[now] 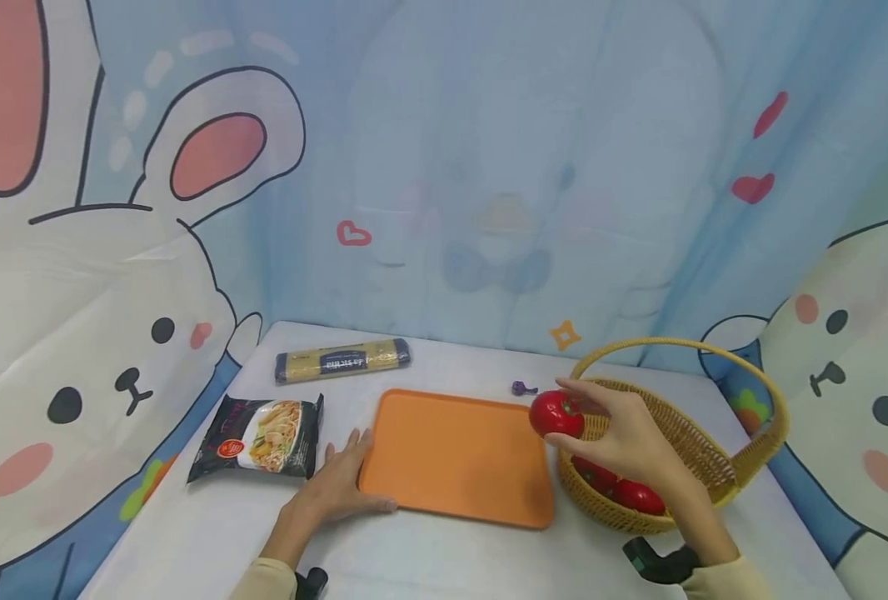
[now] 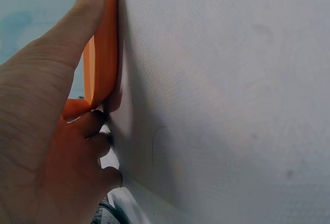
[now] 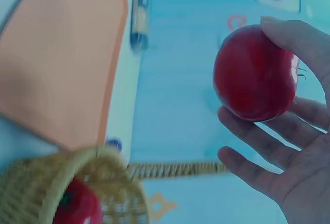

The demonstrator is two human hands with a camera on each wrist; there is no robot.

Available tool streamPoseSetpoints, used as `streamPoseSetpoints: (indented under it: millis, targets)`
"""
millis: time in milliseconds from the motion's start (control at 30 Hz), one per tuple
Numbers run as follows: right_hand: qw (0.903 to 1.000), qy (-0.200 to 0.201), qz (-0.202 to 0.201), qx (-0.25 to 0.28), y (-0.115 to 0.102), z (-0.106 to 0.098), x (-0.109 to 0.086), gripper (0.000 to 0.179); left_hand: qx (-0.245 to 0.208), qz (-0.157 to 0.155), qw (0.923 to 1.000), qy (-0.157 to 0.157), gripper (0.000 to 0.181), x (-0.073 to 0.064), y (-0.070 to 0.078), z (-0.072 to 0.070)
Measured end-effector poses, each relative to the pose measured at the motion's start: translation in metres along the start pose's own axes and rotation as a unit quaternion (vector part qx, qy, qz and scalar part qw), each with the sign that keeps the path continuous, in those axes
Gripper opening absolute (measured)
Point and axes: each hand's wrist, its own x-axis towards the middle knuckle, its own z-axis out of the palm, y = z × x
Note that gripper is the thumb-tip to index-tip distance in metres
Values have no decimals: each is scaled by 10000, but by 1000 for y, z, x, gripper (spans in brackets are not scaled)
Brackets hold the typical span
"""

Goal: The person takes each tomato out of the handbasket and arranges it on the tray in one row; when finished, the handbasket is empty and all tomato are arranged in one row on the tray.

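Note:
A red tomato (image 1: pixel 556 414) is held up between the thumb and fingers of my right hand (image 1: pixel 627 429), above the tray's right edge and the near-left rim of the basket. The right wrist view shows the glossy tomato (image 3: pixel 255 74) pinched under the thumb. Inside the yellow woven basket (image 1: pixel 616 518) lie more red tomatoes (image 1: pixel 637 497). My left hand (image 1: pixel 342 481) rests at the near-left corner of an orange rectangular tray (image 1: pixel 455 458), fingers extended along its left side. In the left wrist view, the thumb lies against the tray's rim (image 2: pixel 105 49).
A dark noodle packet (image 1: pixel 264 437) lies left of the tray. Behind it is a long pack of spaghetti (image 1: pixel 342 361). A small purple object (image 1: pixel 522 388) sits behind the tray, near the basket, whose tall handle (image 1: pixel 777 400) arches up. A printed curtain (image 1: pixel 451 167) hangs behind the white table.

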Motion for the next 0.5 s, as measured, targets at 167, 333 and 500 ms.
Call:
streamPoseSetpoints:
  millis: [167,333,500]
  targets:
    - [9994,77,-320,96,-17,14,11,61,25,-59,10000,11,128,0,2,1]
    - [9978,73,-584,298,-28,33,24,65,94,-87,9999,57,128,1,2,1]
    - [9965,-159,-423,698,-40,55,33,72,138,-133,9998,102,128,0,2,0]
